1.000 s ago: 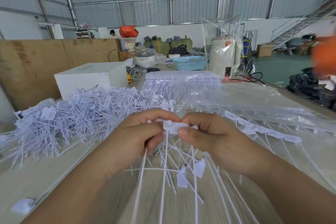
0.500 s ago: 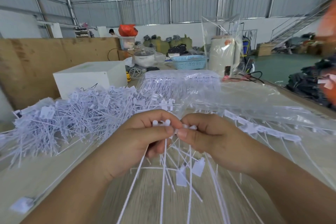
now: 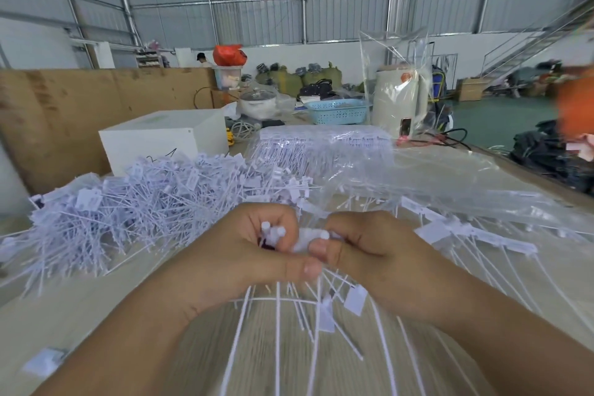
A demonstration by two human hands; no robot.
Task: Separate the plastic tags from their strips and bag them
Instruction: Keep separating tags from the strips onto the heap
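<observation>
Left hand (image 3: pixel 244 254) gripped loose tags (image 3: pixel 271 233), right hand (image 3: pixel 363 251) pinched strip (image 3: pixel 307 239) over bench (image 3: pixel 96 309); hard twist risked scattering tags.

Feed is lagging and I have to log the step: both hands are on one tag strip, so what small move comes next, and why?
Probably twist the hands apart to snap one tag free. The left hand and right hand both pinch the white strip close together, tails hanging below, so the break seems under way.

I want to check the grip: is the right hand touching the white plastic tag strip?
Touching. The head view shows the right hand pinching the white plastic tag strip between thumb and fingers.
</observation>
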